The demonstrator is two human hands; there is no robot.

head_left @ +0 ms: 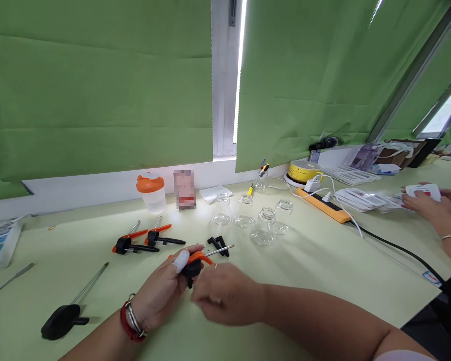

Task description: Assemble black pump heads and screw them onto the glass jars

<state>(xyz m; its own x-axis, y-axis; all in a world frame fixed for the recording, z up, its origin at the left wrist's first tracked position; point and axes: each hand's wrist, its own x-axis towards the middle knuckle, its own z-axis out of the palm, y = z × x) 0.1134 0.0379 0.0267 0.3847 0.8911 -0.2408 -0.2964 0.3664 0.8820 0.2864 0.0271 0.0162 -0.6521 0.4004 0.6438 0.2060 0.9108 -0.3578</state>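
My left hand (169,283) grips a black-and-orange lever head (192,268) with a thin metal rod pointing right. White tape wraps its thumb. Close against the head's right side is my right hand (231,293), its fingers curled; whatever they hold is hidden. Just beyond lie small black elbow-shaped pieces (218,245). Two similar black-and-orange lever heads (135,245) (160,237) rest farther left. A black piece with a long metal rod (62,321) lies at the lower left. Several clear glass jars (263,228) stand beyond my right hand.
An orange-lidded cup (151,193) and a blurred box (185,189) stand by the wall. To the right are an orange power strip (323,204) with cables, a yellow round case (304,171) and white cards (361,199). Another person's hands (428,205) hold a white card. A tray (2,243) sits left.
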